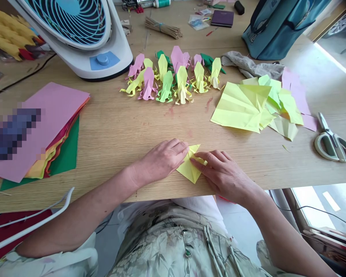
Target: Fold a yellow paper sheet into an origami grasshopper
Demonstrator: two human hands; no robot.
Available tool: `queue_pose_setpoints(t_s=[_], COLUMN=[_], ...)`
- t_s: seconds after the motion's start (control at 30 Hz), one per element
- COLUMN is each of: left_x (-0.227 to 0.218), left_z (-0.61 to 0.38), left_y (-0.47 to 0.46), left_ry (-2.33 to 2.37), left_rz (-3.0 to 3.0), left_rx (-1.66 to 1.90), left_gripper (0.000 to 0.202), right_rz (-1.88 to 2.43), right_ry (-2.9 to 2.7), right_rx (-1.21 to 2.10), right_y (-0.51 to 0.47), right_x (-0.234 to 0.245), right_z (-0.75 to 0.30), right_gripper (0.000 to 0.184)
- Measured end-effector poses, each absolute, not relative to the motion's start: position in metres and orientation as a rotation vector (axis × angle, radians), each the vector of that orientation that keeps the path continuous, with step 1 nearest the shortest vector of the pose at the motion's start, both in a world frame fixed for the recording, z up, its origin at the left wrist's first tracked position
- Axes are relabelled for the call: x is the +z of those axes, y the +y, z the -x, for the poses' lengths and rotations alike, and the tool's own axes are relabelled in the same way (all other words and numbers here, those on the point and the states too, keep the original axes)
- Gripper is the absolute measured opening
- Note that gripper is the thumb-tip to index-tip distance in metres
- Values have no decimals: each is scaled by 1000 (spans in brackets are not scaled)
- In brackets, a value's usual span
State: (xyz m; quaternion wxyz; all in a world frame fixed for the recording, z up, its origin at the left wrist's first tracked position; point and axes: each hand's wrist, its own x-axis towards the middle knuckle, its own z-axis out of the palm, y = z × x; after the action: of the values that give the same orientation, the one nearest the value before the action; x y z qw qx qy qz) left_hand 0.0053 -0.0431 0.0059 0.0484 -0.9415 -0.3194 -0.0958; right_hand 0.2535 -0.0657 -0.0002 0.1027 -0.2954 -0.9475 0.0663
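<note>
A small piece of folded yellow paper (191, 169) lies near the table's front edge, a corner pointing toward me. My left hand (168, 156) bends over its left side, fingers together and pressing on the paper. From the right, my right hand (223, 169) grips the other side, with the thumb and index finger on the surface near a centre crease. Both hands partly cover the paper's side corners. Beyond them stands a group of folded paper figures (182, 82) in yellow, pink and green.
Stacked coloured sheets (54, 104) lie at left, below a white fan (103, 59). Creased yellow paper (239, 105) and scraps (291, 104) are at right, near scissors (333, 144). A grey cloth (253, 67), blue bag (276, 30) and bundle of twigs (163, 27) sit farther back.
</note>
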Motion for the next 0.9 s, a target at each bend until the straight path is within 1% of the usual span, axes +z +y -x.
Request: queue_pose_setpoints(t_s=[0.13, 0.2, 0.33, 0.5, 0.7, 0.9], left_x=[13, 12, 1, -2, 9, 6], left_z=[-26, -40, -59, -57, -52, -50], left_y=[-54, -62, -77, -84, -85, -83], left_ry=[-1205, -1366, -1619, -1671, -1766, -1711], left_rz=[2882, 2803, 2636, 2725, 2844, 2866], left_rx=[-167, -134, -265, -462, -450, -519], left_gripper=[18, 20, 26, 31, 47, 43], right_rz=[881, 885, 897, 902, 929, 937], right_ry=[-2806, -2813, -2814, -2806, -2811, -2818], right_rx=[200, 201, 190, 182, 196, 191], right_y=[-65, -65, -65, -66, -66, -66], right_x=[1, 1, 1, 2, 1, 0], right_z=[-254, -254, -254, -252, -252, -253], right_gripper=[45, 44, 44, 47, 45, 43])
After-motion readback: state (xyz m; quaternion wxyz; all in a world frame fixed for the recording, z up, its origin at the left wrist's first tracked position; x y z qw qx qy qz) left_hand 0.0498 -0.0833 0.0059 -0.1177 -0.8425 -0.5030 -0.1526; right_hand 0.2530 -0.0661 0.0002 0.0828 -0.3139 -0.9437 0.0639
